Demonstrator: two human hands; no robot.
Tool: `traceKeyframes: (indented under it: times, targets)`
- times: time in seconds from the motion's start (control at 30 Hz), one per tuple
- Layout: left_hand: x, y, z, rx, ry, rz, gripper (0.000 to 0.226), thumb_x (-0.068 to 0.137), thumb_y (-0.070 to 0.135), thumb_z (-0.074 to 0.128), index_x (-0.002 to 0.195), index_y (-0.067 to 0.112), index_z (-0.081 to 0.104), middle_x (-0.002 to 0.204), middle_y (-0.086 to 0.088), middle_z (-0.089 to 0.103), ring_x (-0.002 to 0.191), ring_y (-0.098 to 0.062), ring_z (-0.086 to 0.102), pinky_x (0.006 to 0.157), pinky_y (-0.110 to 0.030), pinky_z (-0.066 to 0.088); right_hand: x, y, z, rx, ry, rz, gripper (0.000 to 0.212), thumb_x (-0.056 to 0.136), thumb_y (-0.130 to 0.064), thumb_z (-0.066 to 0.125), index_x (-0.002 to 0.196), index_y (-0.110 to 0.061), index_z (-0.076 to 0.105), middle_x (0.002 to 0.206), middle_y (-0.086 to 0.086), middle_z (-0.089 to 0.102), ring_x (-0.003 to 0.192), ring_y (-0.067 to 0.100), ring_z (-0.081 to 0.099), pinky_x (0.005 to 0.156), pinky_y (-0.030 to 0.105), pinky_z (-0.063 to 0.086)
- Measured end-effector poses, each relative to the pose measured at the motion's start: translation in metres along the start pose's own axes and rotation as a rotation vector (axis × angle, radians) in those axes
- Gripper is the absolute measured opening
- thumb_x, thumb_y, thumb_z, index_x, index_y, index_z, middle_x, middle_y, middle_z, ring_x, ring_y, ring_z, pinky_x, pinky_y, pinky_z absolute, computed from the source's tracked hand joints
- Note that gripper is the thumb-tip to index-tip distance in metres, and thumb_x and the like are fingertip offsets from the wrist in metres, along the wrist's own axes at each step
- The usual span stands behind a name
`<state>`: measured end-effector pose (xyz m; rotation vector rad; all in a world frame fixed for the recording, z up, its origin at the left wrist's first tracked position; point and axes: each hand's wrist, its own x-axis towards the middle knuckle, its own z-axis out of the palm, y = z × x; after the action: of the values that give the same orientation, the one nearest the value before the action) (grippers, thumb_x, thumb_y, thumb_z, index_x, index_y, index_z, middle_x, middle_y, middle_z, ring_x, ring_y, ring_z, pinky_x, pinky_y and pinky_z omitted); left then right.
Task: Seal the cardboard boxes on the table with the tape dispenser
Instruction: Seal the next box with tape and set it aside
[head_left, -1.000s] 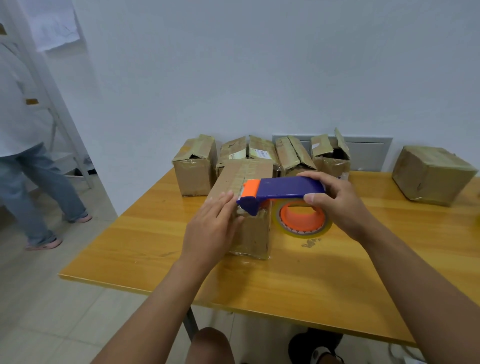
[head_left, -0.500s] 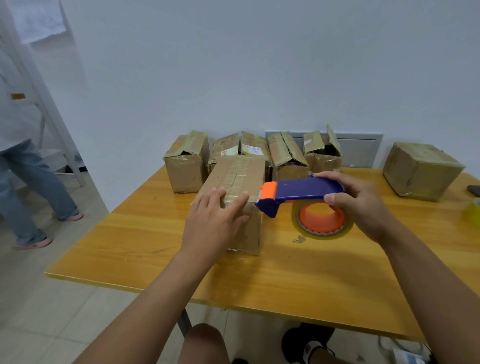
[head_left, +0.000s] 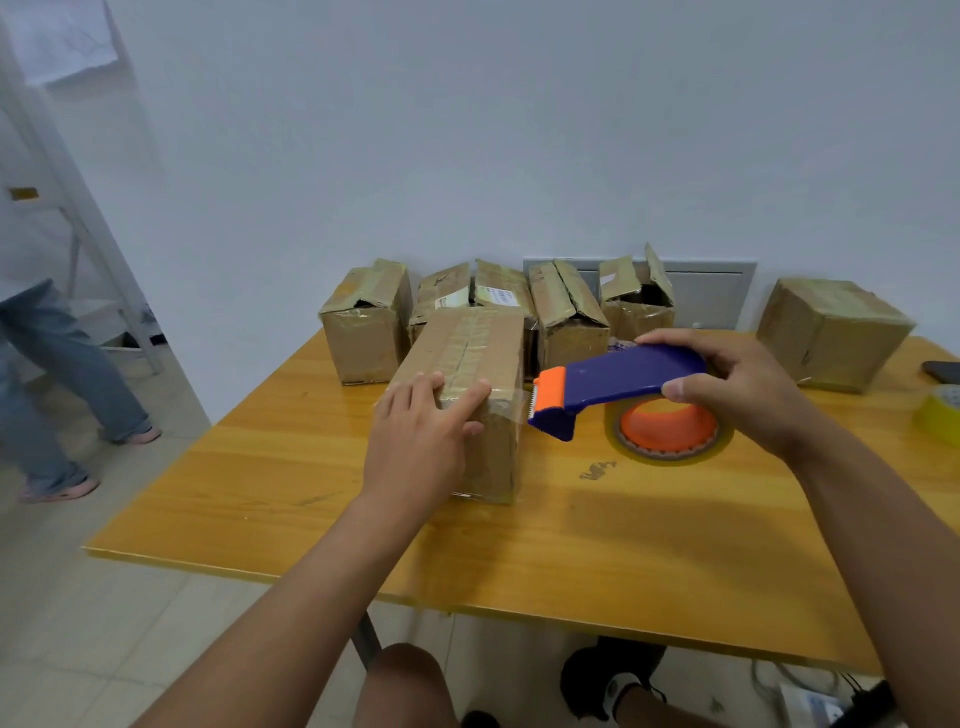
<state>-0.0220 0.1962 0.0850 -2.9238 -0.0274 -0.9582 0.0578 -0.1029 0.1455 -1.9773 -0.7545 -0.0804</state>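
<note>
A taped cardboard box (head_left: 470, 353) stands on the wooden table (head_left: 597, 535) in front of me. My left hand (head_left: 421, 441) lies on its near top edge, fingers straight, pressing the tape down. My right hand (head_left: 743, 389) grips the blue and orange tape dispenser (head_left: 618, 387) by its handle, just right of the box. A short strip of clear tape runs from the dispenser's orange blade end to the box's right corner. The orange roll core (head_left: 667, 426) hangs under the handle, close above the table.
Several cardboard boxes (head_left: 569, 317) with loose flaps line the wall behind. Another box (head_left: 831, 330) sits at the far right, with a yellow tape roll (head_left: 940, 413) and a dark phone (head_left: 943, 371) at the right edge. A person (head_left: 47, 332) walks at the left.
My right hand has pulled the dispenser to the right, off the box's top and away from its corner. My left hand has stayed flat on the box.
</note>
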Motion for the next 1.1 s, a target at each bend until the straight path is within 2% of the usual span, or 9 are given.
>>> traceKeyframes:
  times: [0.13, 0.3, 0.43, 0.53, 0.6, 0.7, 0.77, 0.9, 1.1]
  targets:
    - [-0.002, 0.0, 0.001, -0.004, 0.005, 0.003, 0.046, 0.089, 0.034, 0.069, 0.133, 0.032, 0.054, 0.122, -0.022, 0.059, 0.111, -0.039, 0.057, 0.093, -0.048, 0.048, 0.019, -0.022, -0.004, -0.104, -0.095, 0.057, 0.05, 0.067, -0.048, 0.065, 0.116, -0.037, 0.067, 0.108, -0.012, 0.063, 0.091, 0.007, 0.059, 0.073, 0.024, 0.044]
    - [-0.003, 0.0, 0.001, -0.02, -0.018, -0.019, 0.047, 0.092, 0.037, 0.065, 0.136, 0.034, 0.049, 0.127, -0.021, 0.056, 0.117, -0.038, 0.052, 0.097, -0.05, 0.045, 0.038, -0.032, 0.0, -0.03, -0.082, 0.116, 0.016, 0.092, -0.019, 0.063, 0.102, -0.016, 0.074, 0.075, -0.014, 0.067, 0.066, -0.005, 0.06, 0.061, 0.018, 0.042]
    - [-0.003, -0.001, 0.0, -0.068, -0.015, -0.033, 0.046, 0.091, 0.036, 0.065, 0.134, 0.035, 0.052, 0.127, -0.02, 0.056, 0.116, -0.039, 0.053, 0.098, -0.05, 0.044, 0.032, -0.012, 0.012, -0.289, -0.209, 0.184, 0.012, 0.084, -0.028, 0.073, 0.094, -0.021, 0.074, 0.09, -0.006, 0.067, 0.083, 0.009, 0.059, 0.065, 0.026, 0.045]
    - [-0.002, 0.002, -0.008, -0.155, -0.049, -0.058, 0.049, 0.086, 0.05, 0.055, 0.133, 0.037, 0.052, 0.13, -0.015, 0.054, 0.12, -0.034, 0.048, 0.103, -0.048, 0.037, 0.016, 0.025, 0.022, -0.22, 0.04, 0.258, 0.022, 0.08, -0.037, 0.075, 0.098, -0.026, 0.07, 0.098, -0.002, 0.064, 0.089, 0.015, 0.057, 0.071, 0.034, 0.049]
    - [-0.001, 0.007, -0.015, -0.228, -0.101, -0.1, 0.059, 0.08, 0.062, 0.04, 0.133, 0.04, 0.051, 0.135, -0.009, 0.048, 0.128, -0.028, 0.04, 0.108, -0.045, 0.03, 0.005, 0.039, 0.032, -0.09, 0.256, 0.268, 0.032, 0.079, -0.039, 0.073, 0.106, -0.024, 0.067, 0.099, -0.002, 0.064, 0.087, 0.014, 0.057, 0.067, 0.03, 0.045]
    - [0.003, 0.014, -0.021, -0.285, -0.128, -0.114, 0.068, 0.078, 0.071, 0.029, 0.131, 0.037, 0.054, 0.145, -0.001, 0.042, 0.139, -0.023, 0.028, 0.113, -0.043, 0.023, -0.002, 0.053, 0.052, -0.028, 0.423, 0.264, 0.046, 0.077, -0.041, 0.075, 0.117, -0.02, 0.064, 0.104, 0.0, 0.064, 0.089, 0.014, 0.058, 0.069, 0.026, 0.045]
    - [0.008, 0.02, -0.023, -0.307, -0.109, -0.13, 0.068, 0.082, 0.072, 0.029, 0.125, 0.03, 0.061, 0.143, 0.003, 0.048, 0.136, -0.019, 0.034, 0.109, -0.04, 0.03, -0.003, 0.058, 0.067, 0.034, 0.497, 0.271, 0.055, 0.072, -0.044, 0.075, 0.12, -0.018, 0.065, 0.108, 0.002, 0.065, 0.094, 0.018, 0.06, 0.073, 0.026, 0.046]
    - [0.018, 0.039, -0.024, -0.269, -0.057, -0.236, 0.066, 0.089, 0.075, 0.028, 0.097, 0.021, 0.065, 0.1, 0.006, 0.062, 0.097, -0.015, 0.054, 0.077, -0.031, 0.043, 0.001, 0.059, 0.092, 0.097, 0.574, 0.266, 0.061, 0.07, -0.046, 0.07, 0.123, -0.018, 0.062, 0.109, -0.002, 0.064, 0.095, 0.014, 0.06, 0.07, 0.015, 0.044]
    - [0.03, 0.057, -0.016, -0.06, -0.093, -0.308, 0.043, 0.092, 0.051, 0.044, 0.104, 0.013, 0.06, 0.102, -0.007, 0.063, 0.097, -0.028, 0.057, 0.086, -0.043, 0.049, -0.005, 0.059, 0.12, 0.08, 0.655, 0.226, 0.058, 0.078, -0.04, 0.073, 0.129, -0.017, 0.057, 0.109, -0.007, 0.057, 0.089, 0.003, 0.055, 0.067, 0.005, 0.042]
